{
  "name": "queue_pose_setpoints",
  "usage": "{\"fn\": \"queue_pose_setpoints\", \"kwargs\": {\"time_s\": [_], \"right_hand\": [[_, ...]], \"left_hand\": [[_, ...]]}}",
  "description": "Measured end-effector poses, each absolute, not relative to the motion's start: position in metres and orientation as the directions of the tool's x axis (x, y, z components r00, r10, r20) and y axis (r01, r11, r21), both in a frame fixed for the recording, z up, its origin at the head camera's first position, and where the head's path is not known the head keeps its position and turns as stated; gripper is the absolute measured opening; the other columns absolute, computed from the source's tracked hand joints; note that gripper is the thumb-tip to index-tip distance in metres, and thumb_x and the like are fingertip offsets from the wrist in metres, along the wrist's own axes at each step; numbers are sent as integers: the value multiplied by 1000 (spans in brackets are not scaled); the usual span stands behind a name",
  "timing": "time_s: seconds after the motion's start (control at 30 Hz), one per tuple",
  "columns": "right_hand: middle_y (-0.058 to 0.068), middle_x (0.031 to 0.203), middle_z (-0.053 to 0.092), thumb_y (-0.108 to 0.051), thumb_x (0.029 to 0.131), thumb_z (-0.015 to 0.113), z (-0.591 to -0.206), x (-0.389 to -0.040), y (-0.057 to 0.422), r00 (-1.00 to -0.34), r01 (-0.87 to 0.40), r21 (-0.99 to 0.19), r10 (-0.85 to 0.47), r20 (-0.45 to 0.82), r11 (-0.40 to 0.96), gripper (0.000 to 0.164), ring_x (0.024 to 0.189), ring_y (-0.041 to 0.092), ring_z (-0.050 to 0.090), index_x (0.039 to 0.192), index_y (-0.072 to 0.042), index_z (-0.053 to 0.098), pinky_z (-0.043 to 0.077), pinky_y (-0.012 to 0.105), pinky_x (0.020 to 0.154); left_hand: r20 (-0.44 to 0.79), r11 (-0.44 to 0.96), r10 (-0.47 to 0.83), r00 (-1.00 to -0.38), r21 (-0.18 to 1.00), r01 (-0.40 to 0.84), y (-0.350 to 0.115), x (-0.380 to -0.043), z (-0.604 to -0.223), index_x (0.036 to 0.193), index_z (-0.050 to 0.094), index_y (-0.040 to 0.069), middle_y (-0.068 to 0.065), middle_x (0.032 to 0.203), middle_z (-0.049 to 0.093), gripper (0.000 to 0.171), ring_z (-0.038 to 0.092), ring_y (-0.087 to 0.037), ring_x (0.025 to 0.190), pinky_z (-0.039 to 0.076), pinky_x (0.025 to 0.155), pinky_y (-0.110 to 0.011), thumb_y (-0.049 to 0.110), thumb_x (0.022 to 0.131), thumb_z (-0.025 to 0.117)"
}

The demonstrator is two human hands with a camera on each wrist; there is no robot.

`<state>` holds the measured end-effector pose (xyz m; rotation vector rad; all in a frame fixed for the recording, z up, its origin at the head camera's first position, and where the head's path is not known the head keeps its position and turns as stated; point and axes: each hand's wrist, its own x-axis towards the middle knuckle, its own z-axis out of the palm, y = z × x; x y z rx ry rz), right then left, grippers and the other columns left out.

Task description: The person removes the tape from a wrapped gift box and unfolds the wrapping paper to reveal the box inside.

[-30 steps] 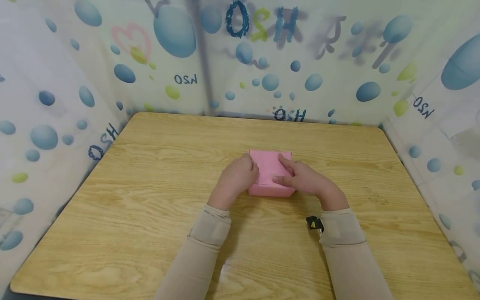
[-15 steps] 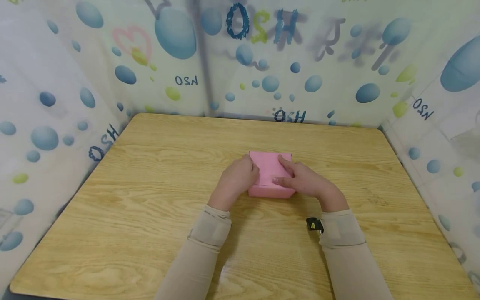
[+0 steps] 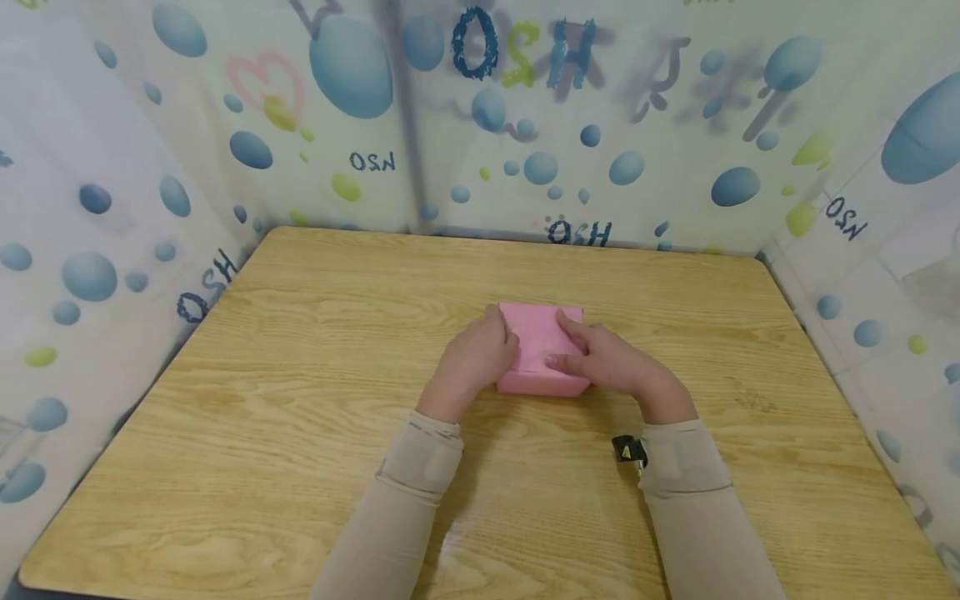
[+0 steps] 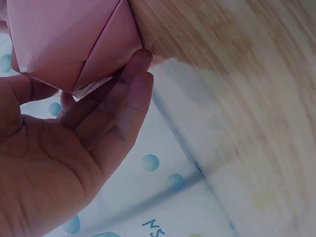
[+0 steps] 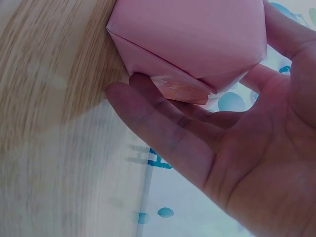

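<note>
A pink paper-wrapped box rests on the table, right of its middle. My left hand grips its left side with bent fingers. In the left wrist view, folded paper comes to a point at the box's end, and the fingers of that hand lie against its lower edge. My right hand holds the opposite side, with two digits on the top face. The right wrist view shows a small flap under a long diagonal fold of the box, beside the fingers of that hand. The box's far side is hidden.
The wooden table has a light grain and rounded corners. Behind it and on both sides hangs a pale curtain printed with blue and green drops. A small black device is strapped at the right sleeve's cuff.
</note>
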<state>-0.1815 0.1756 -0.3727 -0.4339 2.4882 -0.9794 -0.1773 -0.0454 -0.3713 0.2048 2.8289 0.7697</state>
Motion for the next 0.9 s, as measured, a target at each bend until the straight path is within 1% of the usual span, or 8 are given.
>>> {"fn": "queue_pose_setpoints", "kwargs": {"time_s": [0.13,0.33,0.5,0.7,0.8,0.9], "right_hand": [[28,174,24,-39,107,63,-373,-181,176,-860,-123,-697,-426,-280,706,86,162,43,25,171,-11,15,24,62,130],[29,173,25,-42,107,63,-373,-180,176,-865,-112,-690,-412,-286,715,86,162,46,23,171,-13,14,23,64,130],[31,171,26,-43,107,63,-374,-181,177,-865,-115,-692,-414,-283,713,86,160,45,26,172,-14,14,24,64,130],[32,170,27,-42,107,63,-374,-181,177,-865,-112,-694,-413,-284,711,86,158,43,30,171,-14,14,26,63,129],[32,166,33,-43,106,63,-374,-180,177,-866,-114,-691,-412,-284,714,86,150,40,37,171,-14,15,32,59,126],[32,161,38,-44,106,63,-375,-180,177,-868,-117,-687,-410,-280,718,86,139,38,42,171,-14,15,36,56,119]], "left_hand": [[-159,855,190,-969,512,84,-46,-177,-372,157,34,-8,-16,100,67,58,63,-24,77,50,67,-36,29,112,42],[-160,851,193,-968,519,84,-46,-177,-372,158,33,-8,-15,98,66,59,61,-23,75,48,63,-35,29,112,43],[-163,849,191,-968,523,79,-46,-177,-371,159,33,-7,-16,101,67,60,62,-24,76,48,63,-35,29,112,43],[-159,841,190,-969,535,78,-46,-178,-373,159,34,-5,-17,107,68,60,63,-25,80,50,67,-36,30,112,44],[-154,835,189,-970,545,76,-47,-179,-375,157,36,-4,-17,108,67,58,63,-25,81,50,69,-37,31,111,44],[-147,829,189,-971,553,78,-47,-179,-376,153,40,-3,-15,103,67,55,62,-24,79,49,67,-37,31,111,45]]}}
